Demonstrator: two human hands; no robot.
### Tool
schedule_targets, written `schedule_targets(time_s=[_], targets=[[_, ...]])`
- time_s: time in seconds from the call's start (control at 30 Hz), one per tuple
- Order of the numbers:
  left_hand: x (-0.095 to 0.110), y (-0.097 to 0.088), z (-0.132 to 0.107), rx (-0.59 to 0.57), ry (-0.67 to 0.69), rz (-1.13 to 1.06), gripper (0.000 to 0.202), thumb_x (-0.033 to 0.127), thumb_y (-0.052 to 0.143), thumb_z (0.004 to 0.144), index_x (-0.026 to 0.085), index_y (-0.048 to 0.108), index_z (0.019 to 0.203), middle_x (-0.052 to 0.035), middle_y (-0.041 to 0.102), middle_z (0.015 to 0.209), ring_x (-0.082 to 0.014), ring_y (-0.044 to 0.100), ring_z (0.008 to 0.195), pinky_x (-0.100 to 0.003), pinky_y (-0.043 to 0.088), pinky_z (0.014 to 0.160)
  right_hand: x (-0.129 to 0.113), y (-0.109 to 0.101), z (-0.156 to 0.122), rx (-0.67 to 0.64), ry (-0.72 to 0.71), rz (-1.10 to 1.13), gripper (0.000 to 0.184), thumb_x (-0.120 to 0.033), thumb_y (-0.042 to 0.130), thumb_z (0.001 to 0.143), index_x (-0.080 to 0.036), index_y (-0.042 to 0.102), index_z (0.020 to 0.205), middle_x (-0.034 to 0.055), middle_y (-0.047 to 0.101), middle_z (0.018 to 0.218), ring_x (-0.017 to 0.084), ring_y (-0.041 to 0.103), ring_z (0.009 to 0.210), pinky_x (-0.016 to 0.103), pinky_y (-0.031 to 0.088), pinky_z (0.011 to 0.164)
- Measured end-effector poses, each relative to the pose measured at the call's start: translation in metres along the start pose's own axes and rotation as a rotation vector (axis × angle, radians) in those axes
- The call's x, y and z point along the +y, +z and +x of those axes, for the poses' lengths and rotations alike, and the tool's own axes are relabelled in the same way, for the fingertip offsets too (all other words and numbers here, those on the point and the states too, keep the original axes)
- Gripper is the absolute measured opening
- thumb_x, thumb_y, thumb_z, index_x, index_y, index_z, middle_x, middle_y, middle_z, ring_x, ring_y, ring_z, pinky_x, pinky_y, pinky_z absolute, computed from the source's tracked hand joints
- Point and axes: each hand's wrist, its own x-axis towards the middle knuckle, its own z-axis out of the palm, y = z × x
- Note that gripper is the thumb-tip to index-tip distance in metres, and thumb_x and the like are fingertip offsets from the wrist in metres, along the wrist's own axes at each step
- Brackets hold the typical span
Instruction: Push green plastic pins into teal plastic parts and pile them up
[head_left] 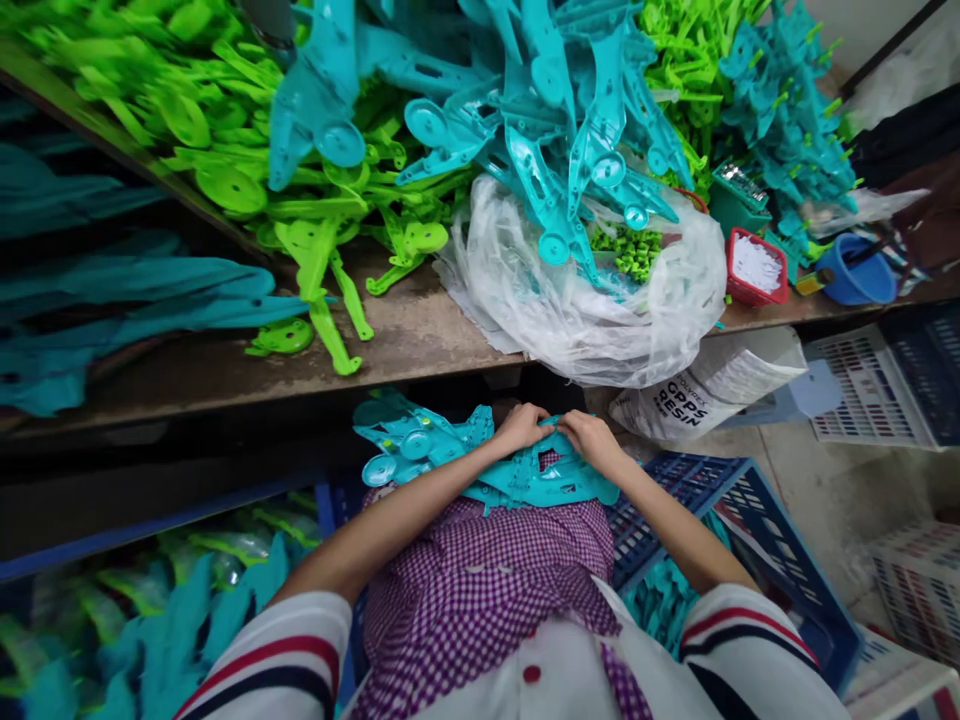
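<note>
Several flat turquoise plastic parts (517, 482), with round discs at their left end, lie across my lap. My left hand (523, 428) is closed, fingertips pinching the upper edge of a turquoise part. Close beside it, my right hand (590, 440) pinches the same edge, so the two hands almost meet. Whatever small piece may be between the fingertips is too small to make out. Under the parts, a purple checked apron (487, 560) covers my lap.
A wooden bench (405, 325) ahead carries heaped lime-green parts (315, 230) and turquoise parts (540, 120). On it sit a clear plastic bag (510, 290), a red tray (757, 268) of white pieces and a blue tub (859, 270). A blue crate (795, 590) stands right; filled crates stand left.
</note>
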Motion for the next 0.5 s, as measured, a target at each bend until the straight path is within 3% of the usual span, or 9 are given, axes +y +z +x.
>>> schedule_targets(time_s=[0.07, 0.17, 0.3, 0.4, 0.5], targets=[[0.003, -0.003, -0.004, -0.011, 0.009, -0.012, 0.031, 0.038, 0.063, 0.083, 0.018, 0.076, 0.101, -0.0105, 0.076, 0.096, -0.0279, 0.068, 0.094, -0.033, 0.048, 0.083, -0.004, -0.014, -0.008, 0.075, 0.006, 0.11, 0.03, -0.034, 0.049, 0.1, -0.018, 0.06, 0.123, 0.0088, 0.065, 0.109, 0.019, 0.063, 0.1, 0.029, 0.048, 0.087], [0.005, -0.006, -0.013, -0.045, 0.023, -0.048, 0.031, 0.036, 0.064, 0.082, 0.017, 0.074, 0.105, -0.0105, 0.075, 0.1, -0.0265, 0.068, 0.094, -0.033, 0.049, 0.084, -0.013, -0.037, -0.016, 0.145, -0.04, 0.144, 0.064, -0.048, 0.058, 0.093, -0.021, 0.039, 0.148, 0.0149, 0.053, 0.137, 0.026, 0.051, 0.128, 0.04, 0.043, 0.104], [0.003, -0.016, -0.029, -0.077, 0.032, -0.126, 0.047, 0.039, 0.064, 0.083, 0.016, 0.063, 0.124, -0.0101, 0.072, 0.11, -0.0211, 0.068, 0.097, -0.028, 0.051, 0.082, -0.014, -0.043, -0.011, -0.105, -0.195, 0.063, 0.103, -0.068, 0.067, 0.077, -0.022, 0.022, 0.157, 0.0172, 0.032, 0.156, 0.033, 0.024, 0.147, 0.052, 0.023, 0.116], [0.003, -0.039, -0.053, -0.013, 0.029, -0.149, 0.052, 0.037, 0.052, 0.092, 0.015, 0.05, 0.139, -0.0138, 0.064, 0.127, -0.0211, 0.063, 0.11, -0.032, 0.05, 0.092, -0.008, -0.036, -0.004, -0.27, -0.249, 0.037, 0.102, -0.073, 0.068, 0.071, -0.021, 0.034, 0.152, 0.0169, 0.042, 0.15, 0.034, 0.028, 0.145, 0.054, 0.019, 0.116], [0.0, -0.066, -0.098, 0.186, 0.089, -0.035, 0.048, 0.041, 0.048, 0.095, 0.022, 0.05, 0.139, -0.0106, 0.053, 0.141, -0.0253, 0.049, 0.13, -0.042, 0.036, 0.111, -0.006, -0.031, -0.001, -0.345, -0.288, 0.041, 0.092, -0.072, 0.072, 0.068, -0.017, 0.05, 0.139, 0.0158, 0.056, 0.132, 0.032, 0.045, 0.13, 0.048, 0.032, 0.109]])
